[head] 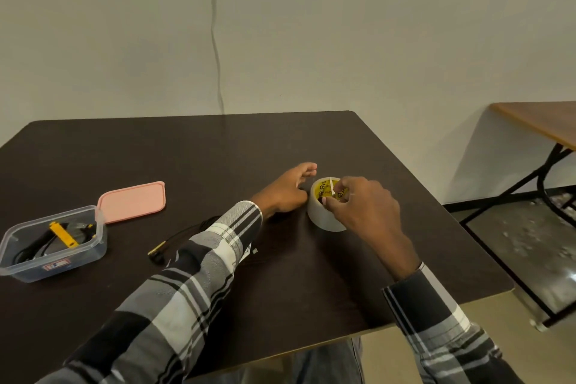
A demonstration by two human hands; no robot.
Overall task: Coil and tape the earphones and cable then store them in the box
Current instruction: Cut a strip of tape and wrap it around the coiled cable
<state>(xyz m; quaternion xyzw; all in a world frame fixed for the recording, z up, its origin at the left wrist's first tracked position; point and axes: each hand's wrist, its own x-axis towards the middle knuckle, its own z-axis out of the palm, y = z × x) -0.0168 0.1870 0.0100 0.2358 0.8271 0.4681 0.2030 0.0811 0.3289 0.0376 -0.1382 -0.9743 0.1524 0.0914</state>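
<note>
- The step in hand looks like getting tape off the roll: the tape roll (326, 206) stands on the dark desk (311, 274), and the right hand (363, 210) has its grip curled over the roll's top edge, fingertips pinching at what seems to be the loose end of the tape.
- The left hand (288, 188) rests beside the roll, fingers loosely spread, gripping nothing that can be seen.
- A coiled dark cable (184, 235) lies on the desk, partly hidden under the left sleeve; it appears not yet taped.
- Next, probably: pull a short strip free, tear it, and wrap it round the coil without letting the loops spring apart.
- The clear plastic box (93, 246) sits at the left, open, holding a dark cord and a yellow piece.
- Its pink lid (132, 202) lies just behind it, touching the box's rim.
</note>
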